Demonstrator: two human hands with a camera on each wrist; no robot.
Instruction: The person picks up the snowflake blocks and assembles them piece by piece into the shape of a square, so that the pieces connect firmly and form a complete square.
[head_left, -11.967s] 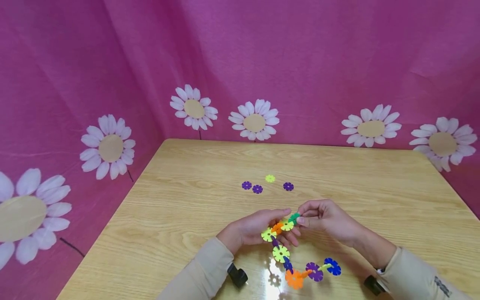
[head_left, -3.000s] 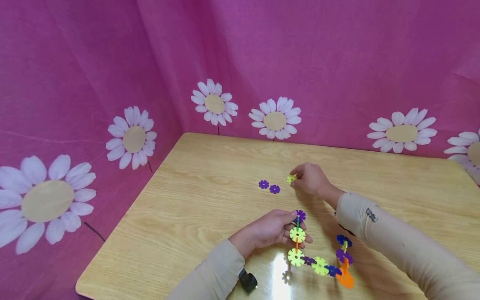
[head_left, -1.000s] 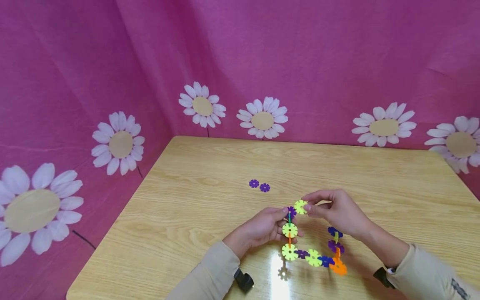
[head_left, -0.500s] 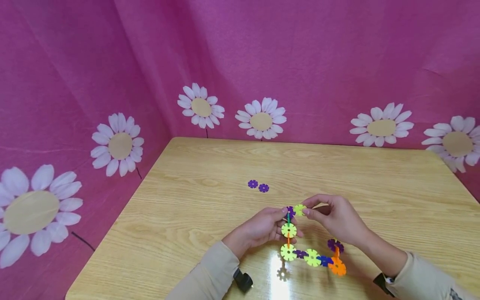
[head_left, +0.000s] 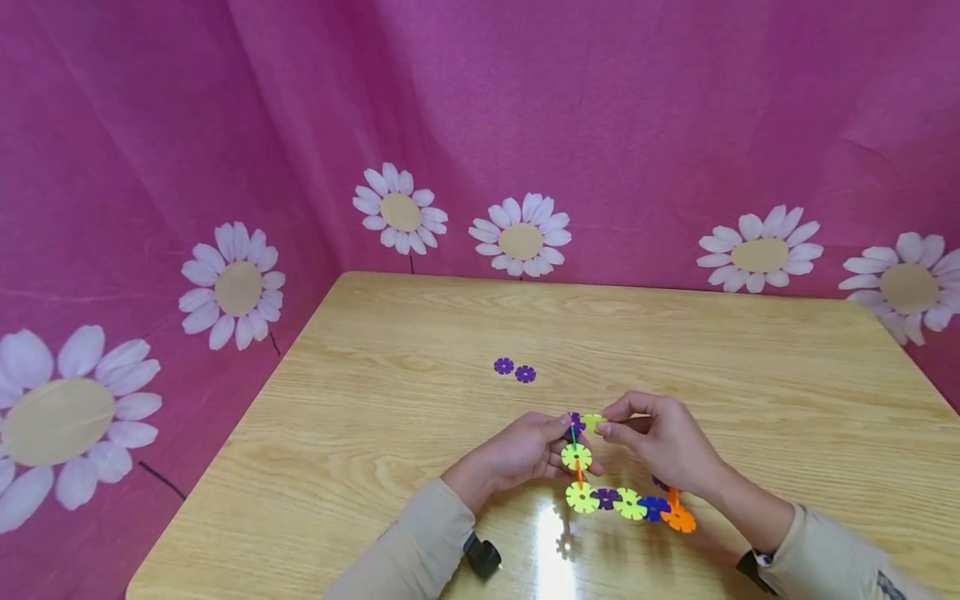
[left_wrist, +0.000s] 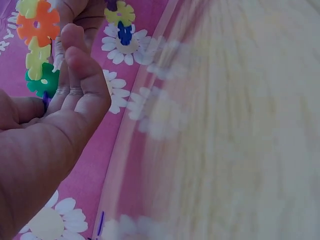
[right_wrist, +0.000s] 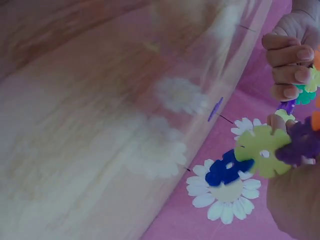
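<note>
My left hand (head_left: 521, 454) pinches the purple disc (head_left: 575, 425) at one end of a chain of interlocking notched plastic discs. From there the chain runs through a green disc (left_wrist: 42, 82) and several yellow, orange, purple and blue ones, hanging above the table in a U. My right hand (head_left: 667, 437) pinches a yellow disc (head_left: 592, 422) by its right edge, and its left edge meets the purple disc; whether the slots are engaged I cannot tell. The chain's far end, with a blue disc (right_wrist: 229, 169), passes behind my right hand in the head view.
Two loose purple discs (head_left: 514, 370) lie on the wooden table (head_left: 405, 333) beyond my hands. Pink cloth (head_left: 600, 125) with printed daisies surrounds the back and sides. A black wrist device (head_left: 482, 557) sits below the left cuff.
My right hand has picked the yellow disc off the table and brought it against the purple end disc. That purple disc joined the chain's green end earlier. The left hand keeps holding the chain.
</note>
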